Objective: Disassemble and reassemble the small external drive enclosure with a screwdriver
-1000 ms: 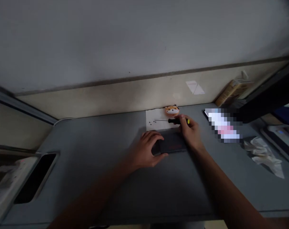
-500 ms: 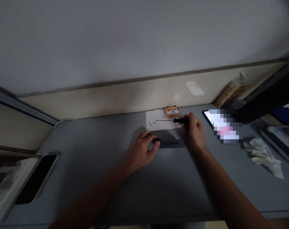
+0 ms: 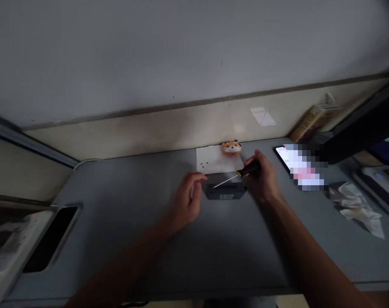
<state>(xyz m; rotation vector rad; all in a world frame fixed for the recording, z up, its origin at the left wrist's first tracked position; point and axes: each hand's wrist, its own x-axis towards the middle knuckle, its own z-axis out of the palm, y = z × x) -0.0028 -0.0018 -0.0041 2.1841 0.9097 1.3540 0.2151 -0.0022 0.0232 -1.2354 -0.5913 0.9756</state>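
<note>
A dark grey box (image 3: 227, 196) with a row of vent slots and a pale label lies on the desk between my hands. My right hand (image 3: 264, 179) grips a screwdriver (image 3: 248, 168) by its black handle. The thin shaft slants down to the left, its tip at the left end of the box's slotted face. Whether a screw sits at that tip is too small to tell. Just left of the box, my left hand (image 3: 188, 200) holds nothing, thumb and curved fingers apart. Several tiny dark screws (image 3: 203, 166) lie on a white paper (image 3: 210, 155) behind the box.
An orange-and-white dog-faced case (image 3: 232, 148) rests on the paper by the wall. To the right are a lit phone (image 3: 286, 159), crumpled tissue (image 3: 357, 207) and a carton (image 3: 313, 122). At left, another phone (image 3: 49, 239) leans beside a white device (image 3: 17, 252).
The screwdriver tip has moved from the screws on the paper down to the box. My left hand has let go of the box's left end and shifted left. More of the box's labelled side shows.
</note>
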